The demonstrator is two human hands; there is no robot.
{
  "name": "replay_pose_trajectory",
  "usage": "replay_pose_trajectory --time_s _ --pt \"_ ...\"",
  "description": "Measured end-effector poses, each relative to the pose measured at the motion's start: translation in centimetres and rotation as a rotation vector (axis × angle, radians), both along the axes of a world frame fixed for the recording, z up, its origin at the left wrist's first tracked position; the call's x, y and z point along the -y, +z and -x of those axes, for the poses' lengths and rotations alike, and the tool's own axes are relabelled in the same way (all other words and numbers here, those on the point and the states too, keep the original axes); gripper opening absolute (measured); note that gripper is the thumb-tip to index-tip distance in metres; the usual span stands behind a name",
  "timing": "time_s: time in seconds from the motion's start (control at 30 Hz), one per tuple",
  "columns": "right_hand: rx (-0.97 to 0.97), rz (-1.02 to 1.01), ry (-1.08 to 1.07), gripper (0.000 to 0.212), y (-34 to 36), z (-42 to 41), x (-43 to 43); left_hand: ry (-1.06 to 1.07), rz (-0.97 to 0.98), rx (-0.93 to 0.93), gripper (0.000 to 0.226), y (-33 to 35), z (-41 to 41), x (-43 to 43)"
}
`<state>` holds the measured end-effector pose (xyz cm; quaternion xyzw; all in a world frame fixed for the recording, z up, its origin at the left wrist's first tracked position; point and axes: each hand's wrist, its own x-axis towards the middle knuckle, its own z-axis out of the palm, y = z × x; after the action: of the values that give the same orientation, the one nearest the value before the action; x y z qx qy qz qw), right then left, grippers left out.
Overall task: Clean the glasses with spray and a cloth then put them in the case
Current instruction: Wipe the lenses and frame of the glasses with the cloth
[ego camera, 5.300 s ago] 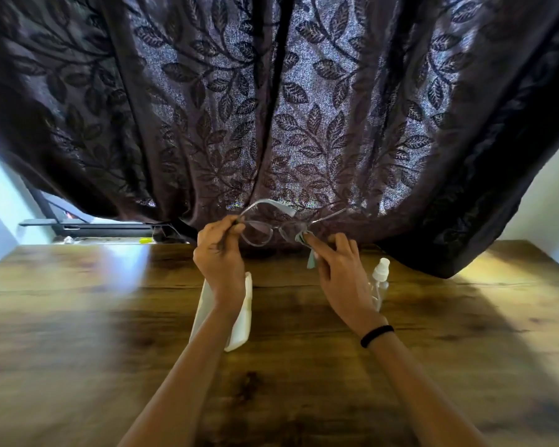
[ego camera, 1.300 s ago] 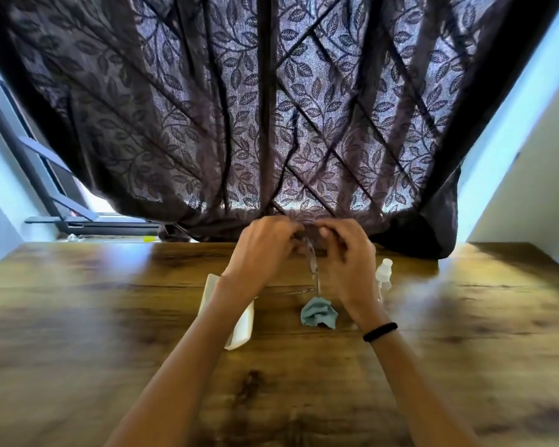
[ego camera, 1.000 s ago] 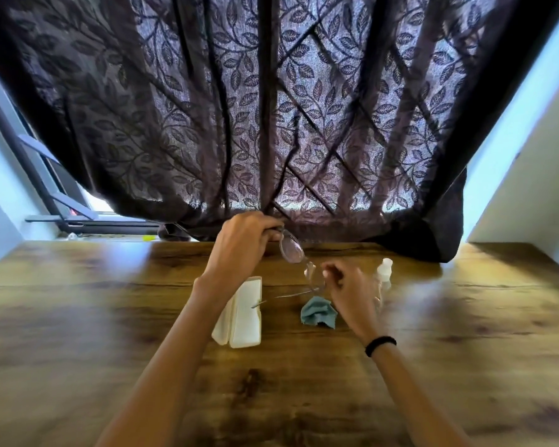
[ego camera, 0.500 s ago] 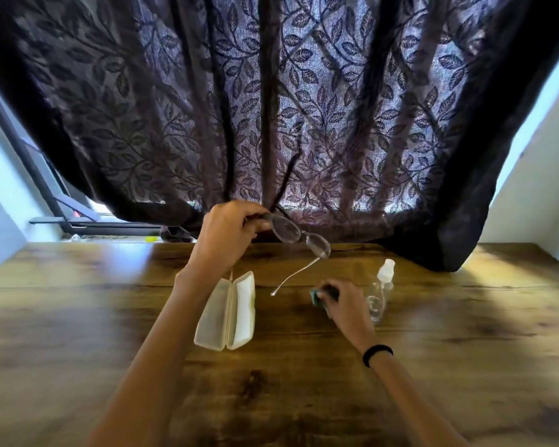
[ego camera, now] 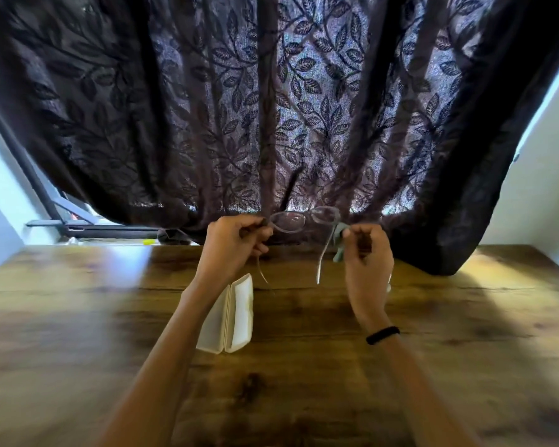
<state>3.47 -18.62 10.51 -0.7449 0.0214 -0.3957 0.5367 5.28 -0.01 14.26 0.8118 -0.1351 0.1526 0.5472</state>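
Observation:
Clear-framed glasses [ego camera: 304,220] hang in the air above the far part of the wooden table [ego camera: 465,317], temples unfolded and pointing down. My left hand [ego camera: 236,243] pinches their left end. My right hand [ego camera: 367,256] pinches a small teal cloth [ego camera: 338,241] against the right end of the frame. The white case [ego camera: 231,312] lies open on the table below my left wrist. A sliver of the spray bottle [ego camera: 389,282] shows behind my right hand; the rest is hidden.
A dark leaf-patterned curtain [ego camera: 271,108] hangs over the table's far edge, right behind the glasses. A window frame [ego camera: 78,227] shows at the far left, and a pale wall [ego camera: 546,188] stands at the right.
My right hand picked the teal cloth up off the table and brought it to the right end of the glasses. The glasses have turned to face me, with both temples hanging down.

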Motion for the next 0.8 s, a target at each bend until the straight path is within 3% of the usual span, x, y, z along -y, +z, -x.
replay_pose_trajectory --time_s 0.17,0.4,0.53,0.8 --pt "0.061 -0.074 0.095 0.009 1.3 0.8 -0.6 0.055 -0.002 0.097 0.013 -1.2 0.1 0.3" --pt "0.017 0.108 0.248 0.015 2.2 -0.5 -1.7 0.019 -0.071 0.331 0.013 -2.7 0.4 1.0" --pt "-0.001 0.256 0.224 0.016 2.2 -0.9 -1.9 -0.001 -0.095 0.382 0.022 -3.2 0.7 1.4" --pt "0.06 0.369 0.313 0.02 1.9 0.3 -2.4 0.015 -0.114 0.405 0.033 -3.4 0.4 1.1"
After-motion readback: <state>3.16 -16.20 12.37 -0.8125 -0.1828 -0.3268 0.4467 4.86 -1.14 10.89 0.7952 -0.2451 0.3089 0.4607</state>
